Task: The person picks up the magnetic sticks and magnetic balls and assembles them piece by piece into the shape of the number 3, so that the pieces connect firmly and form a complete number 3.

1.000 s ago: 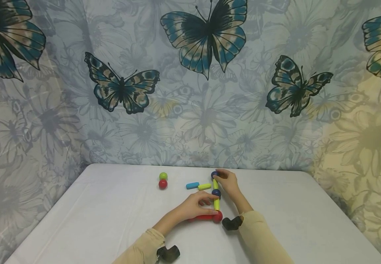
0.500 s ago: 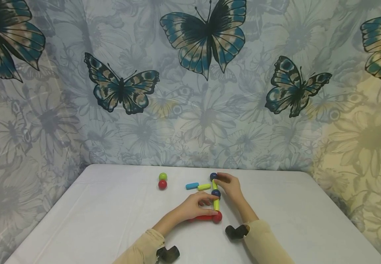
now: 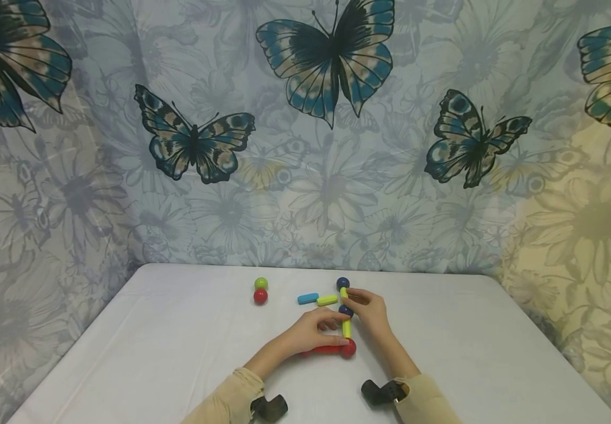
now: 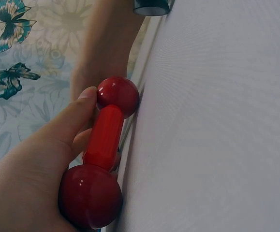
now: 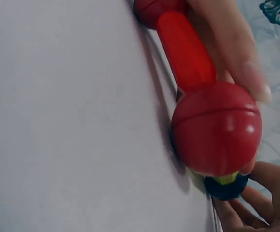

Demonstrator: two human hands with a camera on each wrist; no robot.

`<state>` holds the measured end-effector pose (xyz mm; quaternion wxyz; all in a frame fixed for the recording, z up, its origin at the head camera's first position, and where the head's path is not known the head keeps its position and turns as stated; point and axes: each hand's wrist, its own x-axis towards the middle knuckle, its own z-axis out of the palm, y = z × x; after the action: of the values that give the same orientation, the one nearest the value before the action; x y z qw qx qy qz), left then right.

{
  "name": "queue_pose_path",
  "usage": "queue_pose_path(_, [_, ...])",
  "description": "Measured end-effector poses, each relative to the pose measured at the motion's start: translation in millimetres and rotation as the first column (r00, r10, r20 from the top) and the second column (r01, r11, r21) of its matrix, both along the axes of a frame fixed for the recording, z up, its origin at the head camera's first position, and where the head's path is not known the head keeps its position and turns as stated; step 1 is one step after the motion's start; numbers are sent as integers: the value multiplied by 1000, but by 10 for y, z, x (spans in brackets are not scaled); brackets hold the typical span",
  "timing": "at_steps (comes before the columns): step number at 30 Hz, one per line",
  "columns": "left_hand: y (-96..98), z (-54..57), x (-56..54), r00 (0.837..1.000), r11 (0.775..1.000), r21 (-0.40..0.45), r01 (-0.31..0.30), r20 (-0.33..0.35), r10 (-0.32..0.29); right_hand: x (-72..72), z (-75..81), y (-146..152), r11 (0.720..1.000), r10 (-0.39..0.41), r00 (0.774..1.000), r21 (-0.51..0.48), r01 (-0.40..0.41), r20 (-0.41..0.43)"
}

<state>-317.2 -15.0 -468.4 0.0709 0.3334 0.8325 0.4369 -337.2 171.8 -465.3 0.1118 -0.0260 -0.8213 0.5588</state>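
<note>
A chain of magnetic balls and rods lies on the table. From its far end come a blue ball (image 3: 342,283), a yellow rod (image 3: 344,292), a second blue ball (image 3: 344,310), another yellow rod (image 3: 346,330) and a red ball (image 3: 348,349). A red rod (image 4: 103,135) runs left from there to another red ball (image 4: 90,195). My left hand (image 3: 308,331) holds the near stretch, thumb at the corner red ball and fingertips by the middle blue ball. With thumb and fingers, my right hand (image 3: 371,309) pinches the far yellow rod from the right.
Left of the chain lie a loose blue rod (image 3: 308,298) and a yellow-green rod (image 3: 328,300), end to end. Farther left, a green ball (image 3: 261,284) touches a red ball (image 3: 260,296). The white table (image 3: 178,341) ends at a butterfly-patterned cloth backdrop (image 3: 332,200).
My right hand has drawn nearer along the chain, from the far blue ball to the yellow rod. That ball has shifted slightly nearer. The left hand has stayed in place.
</note>
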Motion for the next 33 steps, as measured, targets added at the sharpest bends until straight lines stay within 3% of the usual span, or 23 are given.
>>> queue_pose_path(15, [16,-5,-20,1000,1000,16,-3,-24,3,63,-55,-12,1000,-10,1000,-23,9,-18])
queue_pose_path(21, [-23,14,-64,996,992,105,-71,-45,76,84,-77,-29,999,-10,1000,-42,10,-11])
queue_pose_path(24, [-58,36,-118,982,975,170,-144,-95,162,84,-90,-35,999,-22,1000,-25,22,4])
queue_pose_path(28, [-100,54,-222,947,943,224,-244,-154,282,86,-91,-41,999,-25,1000,-27,25,10])
queue_pose_path(33, [-95,70,-344,921,931,228,-285,-204,332,102,-95,-38,999,-22,1000,-33,23,6])
